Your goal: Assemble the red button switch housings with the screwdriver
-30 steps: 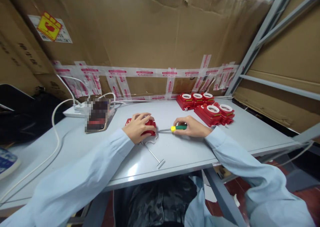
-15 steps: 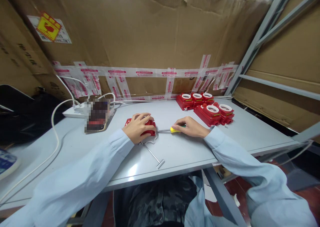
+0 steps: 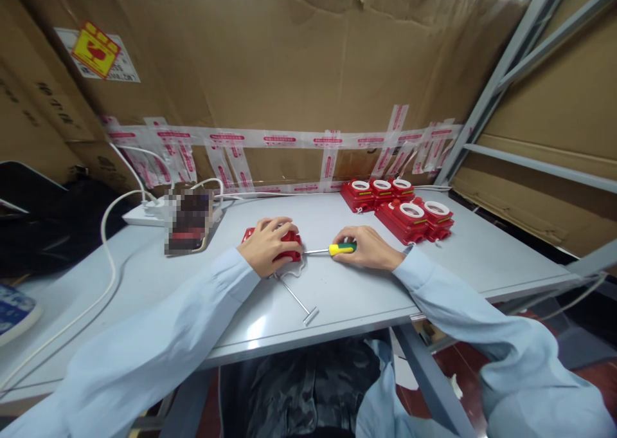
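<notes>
Head view, looking down over a grey table (image 3: 463, 258) at the middle of the frame. The left hand (image 3: 270, 251) is cupped over a small red housing (image 3: 290, 237) just left of centre, fingers curled down across its top and thumb against its near side, pressing it to the tabletop. The right hand (image 3: 370, 248) lies just right of centre, its fingers wrapped round the green and yellow handle of a screwdriver (image 3: 341, 249). The tool lies nearly flat, its thin metal shaft pointing left so that the tip meets the right side of the housing. Both sleeves are light blue.

Just below the left hand, a T-handled metal rod (image 3: 299, 300) lies on the table, slanting toward the lower right, and a thin white cord (image 3: 295, 273) loops beside the housing. At centre right, near the table's far edge, a cluster of red units (image 3: 400, 209) with white rings on top stands packed together, well apart from the hands. At centre left a white power strip (image 3: 137, 216) sits with a white cable (image 3: 103, 232) curving off toward the lower left. A cardboard wall (image 3: 289, 71) fills the upper frame, crossed by strips of printed tape (image 3: 279, 140), with a yellow and red sticker (image 3: 96, 51) in the upper left. A grey metal rack (image 3: 491, 91) runs down the right side.
</notes>
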Motion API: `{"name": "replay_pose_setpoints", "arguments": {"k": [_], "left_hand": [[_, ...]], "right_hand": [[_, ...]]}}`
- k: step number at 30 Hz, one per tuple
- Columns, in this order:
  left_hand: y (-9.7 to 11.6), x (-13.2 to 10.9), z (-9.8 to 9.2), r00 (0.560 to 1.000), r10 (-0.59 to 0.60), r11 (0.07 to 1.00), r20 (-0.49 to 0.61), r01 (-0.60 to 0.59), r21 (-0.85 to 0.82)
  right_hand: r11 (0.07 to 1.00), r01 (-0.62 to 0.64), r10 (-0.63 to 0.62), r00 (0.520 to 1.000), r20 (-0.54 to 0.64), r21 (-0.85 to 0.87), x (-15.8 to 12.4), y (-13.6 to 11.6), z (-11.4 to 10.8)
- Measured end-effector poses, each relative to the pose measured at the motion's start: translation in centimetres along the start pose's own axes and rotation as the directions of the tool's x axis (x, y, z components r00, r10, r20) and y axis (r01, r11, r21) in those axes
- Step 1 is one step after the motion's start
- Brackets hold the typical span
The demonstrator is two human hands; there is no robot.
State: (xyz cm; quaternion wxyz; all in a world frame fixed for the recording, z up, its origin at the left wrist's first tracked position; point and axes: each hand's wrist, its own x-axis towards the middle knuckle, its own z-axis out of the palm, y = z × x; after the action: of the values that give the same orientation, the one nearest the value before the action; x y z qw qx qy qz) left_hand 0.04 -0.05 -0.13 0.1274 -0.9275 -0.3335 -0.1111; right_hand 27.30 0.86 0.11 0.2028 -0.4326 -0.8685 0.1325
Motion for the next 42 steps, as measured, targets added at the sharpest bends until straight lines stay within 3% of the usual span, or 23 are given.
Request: {"name": "replay_pose_setpoints", "arguments": {"k": [6,12,34,42], "left_hand": [[0.0,0.0,0.1,1.0,0.004,1.0,-0.018,-0.004,-0.001],[0.0,0.0,0.2,1.0,0.003,1.0,-0.029,-0.003,-0.001],[0.0,-0.1,0.3,0.999,-0.011,1.0,-0.033,0.011,-0.001],[-0.2,-0.1,0.1,1.0,-0.027,1.0,-0.016,0.027,0.014]], "right_hand": [[0.998,-0.053,0.054,0.998,0.042,-0.031,0.0,-0.6,-0.2],[0.996,0.004,-0.008,0.999,-0.039,-0.089,0.0,-0.5,0.7],[0.972,0.065,-0.078,0.996,-0.051,-0.226,0.5,-0.8,1.4],[0.97,0.102,-0.113,0.993,-0.04,-0.22,0.2,-0.5,0.5]]}}
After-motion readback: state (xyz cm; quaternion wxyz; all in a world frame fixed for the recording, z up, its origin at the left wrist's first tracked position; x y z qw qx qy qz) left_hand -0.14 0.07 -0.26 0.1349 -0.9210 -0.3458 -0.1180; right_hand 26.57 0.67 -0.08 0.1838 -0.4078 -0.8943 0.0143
